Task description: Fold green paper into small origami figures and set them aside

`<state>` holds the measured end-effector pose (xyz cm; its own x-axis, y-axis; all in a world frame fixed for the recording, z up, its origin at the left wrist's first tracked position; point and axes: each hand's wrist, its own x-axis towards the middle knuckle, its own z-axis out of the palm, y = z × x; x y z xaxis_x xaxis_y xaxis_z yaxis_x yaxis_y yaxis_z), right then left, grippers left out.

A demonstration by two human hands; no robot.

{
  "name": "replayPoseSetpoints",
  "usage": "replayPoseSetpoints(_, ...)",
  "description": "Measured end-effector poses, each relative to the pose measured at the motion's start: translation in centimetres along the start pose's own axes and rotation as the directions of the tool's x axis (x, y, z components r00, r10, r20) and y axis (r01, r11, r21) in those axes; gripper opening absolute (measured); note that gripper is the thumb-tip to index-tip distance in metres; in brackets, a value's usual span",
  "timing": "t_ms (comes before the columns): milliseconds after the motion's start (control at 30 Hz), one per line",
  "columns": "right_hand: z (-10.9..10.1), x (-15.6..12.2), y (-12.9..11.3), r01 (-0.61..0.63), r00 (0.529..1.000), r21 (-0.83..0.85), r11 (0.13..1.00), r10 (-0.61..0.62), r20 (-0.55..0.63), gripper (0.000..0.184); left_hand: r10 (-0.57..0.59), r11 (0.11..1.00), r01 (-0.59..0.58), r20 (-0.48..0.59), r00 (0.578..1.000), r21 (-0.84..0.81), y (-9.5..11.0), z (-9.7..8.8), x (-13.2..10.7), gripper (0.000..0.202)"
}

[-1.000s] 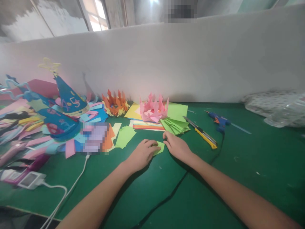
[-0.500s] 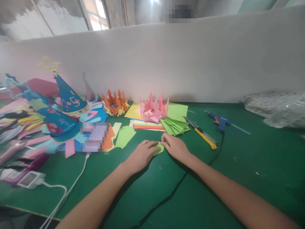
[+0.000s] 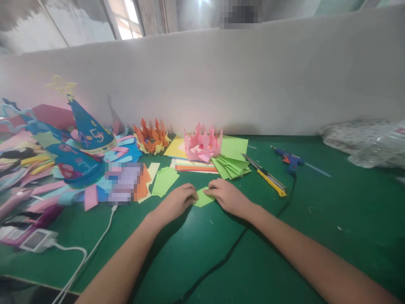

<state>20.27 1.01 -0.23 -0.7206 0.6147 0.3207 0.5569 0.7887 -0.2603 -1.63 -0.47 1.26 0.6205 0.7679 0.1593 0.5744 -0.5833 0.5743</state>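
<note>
A small light-green paper piece lies on the green table between my two hands. My left hand presses its fingertips on the paper's left edge, fingers curled down. My right hand pinches the paper's right side with thumb and fingers. Just beyond the hands are a stack of folded green papers, a loose green sheet and a pink paper crown.
A yellow utility knife and a blue glue gun with its black cord lie to the right. Orange paper crown, blue cone hats and coloured strips crowd the left. A white charger sits front left. A white partition runs behind.
Both hands have slid a little left with the green paper. The left hand has drawn back off the paper's top, so more of the sheet shows between the hands.
</note>
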Motion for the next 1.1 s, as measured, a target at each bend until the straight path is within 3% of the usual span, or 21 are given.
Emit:
replayPoseSetpoints(133,-0.3,0.0,-0.1,0.05,0.999,-0.032,0.998,-0.05,-0.014,0.03,0.005,1.0,-0.006,0.033,0.999,0.029,-0.2,-0.7,-0.2,0.021)
replayPoseSetpoints(367,-0.7,-0.5,0.1,0.147,0.987,0.06,0.987,-0.15,0.055,0.033,0.118,0.987,-0.119,0.014,0.993,0.104,1.6,0.1,-0.4,0.034)
replayPoseSetpoints(500,-1.3,-0.5,0.4,0.129,0.987,0.192,0.973,-0.145,0.069,0.019,0.106,0.985,-0.113,0.06,0.993,0.13,2.1,0.1,-0.4,0.01)
replayPoseSetpoints(667,-1.7,-0.3,1.0,0.115,0.986,0.276,0.954,-0.143,0.084,0.015,0.103,0.962,-0.123,0.095,0.99,0.245,2.2,0.5,0.1,0.017)
replayPoseSetpoints(867,-1.6,-0.3,1.2,0.194,0.977,0.211,0.958,-0.207,0.043,0.017,0.104,0.899,-0.135,0.095,0.99,0.416,2.6,1.4,0.3,0.021)
replayPoseSetpoints(1100,-1.0,-0.4,0.9,0.27,0.963,0.05,0.962,-0.27,-0.01,0.017,0.042,0.868,-0.062,0.051,0.998,0.493,2.7,2.5,0.3,0.021)
